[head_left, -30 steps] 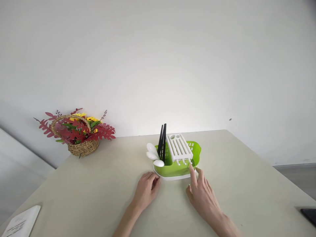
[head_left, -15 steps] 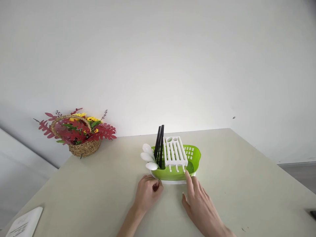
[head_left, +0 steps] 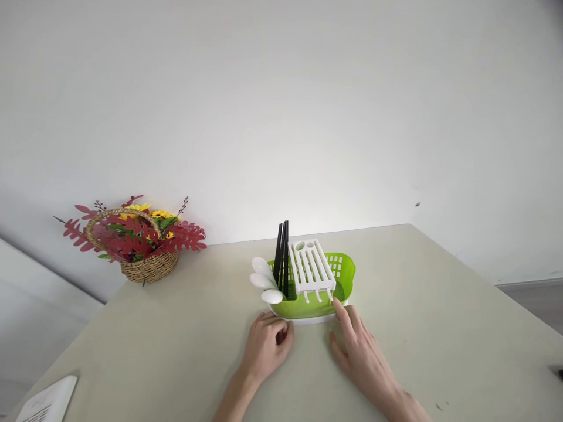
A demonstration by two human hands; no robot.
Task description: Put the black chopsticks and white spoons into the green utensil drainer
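Curling left hand (head_left: 267, 344) at white tray (head_left: 312, 320), grip unclear. Seeing green basket (head_left: 288, 309) shifted slightly left on the table (head_left: 176, 351) within a second, likely realigned. Extending right hand (head_left: 364, 354) to a hook (head_left: 329, 295), fingers (head_left: 345, 320) loosely parted, holding nothing.

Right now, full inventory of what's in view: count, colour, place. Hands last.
basket: 1, green, mid-table
tray: 1, white, under basket
slotted rack: 1, white, above basket, hooks at front
chopsticks: several overlapping, black, basket's left end
spoons: 3, white, basket's left end
flower basket: 1, tan wicker, red leaves and yellow flowers, table's back left
slotted object: 1, white, front left
cropped object: 1, dark, right edge
table: 1, beige, below everything listed
wall: 1, pale grey, behind table
left hand: 1, bare, at tray's front left
right hand: 1, bare, index fingertip by rightmost hook
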